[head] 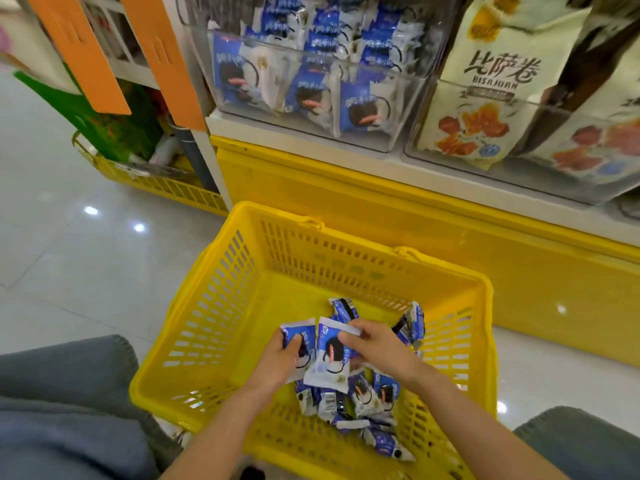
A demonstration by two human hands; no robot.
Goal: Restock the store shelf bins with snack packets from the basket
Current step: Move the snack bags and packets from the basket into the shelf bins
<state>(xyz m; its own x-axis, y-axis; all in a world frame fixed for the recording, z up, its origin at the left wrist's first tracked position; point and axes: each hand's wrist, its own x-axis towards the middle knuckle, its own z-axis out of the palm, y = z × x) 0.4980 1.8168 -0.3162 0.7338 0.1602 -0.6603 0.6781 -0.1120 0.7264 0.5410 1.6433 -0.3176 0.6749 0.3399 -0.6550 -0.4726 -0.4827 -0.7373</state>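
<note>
A yellow plastic basket (pixel 221 306) stands on the floor below me, with several blue and white snack packets (pixel 367 396) heaped in its right half. My left hand (pixel 280 358) grips one packet (pixel 298 332) upright over the pile. My right hand (pixel 377 344) pinches the top edge of a second packet (pixel 329 358) beside it. More packets (pixel 412 323) stand behind my right hand. On the shelf above, a clear bin (pixel 304 88) holds the same blue and white packets.
To the right of that bin, another clear bin (pixel 485 116) holds cream bags with red and orange print. A yellow base panel (pixel 381 209) runs under the shelf. A yellow crate (pixel 162 185) with green goods sits at the left, orange tags (pixel 86 53) hanging above. My grey-clad knees flank the basket.
</note>
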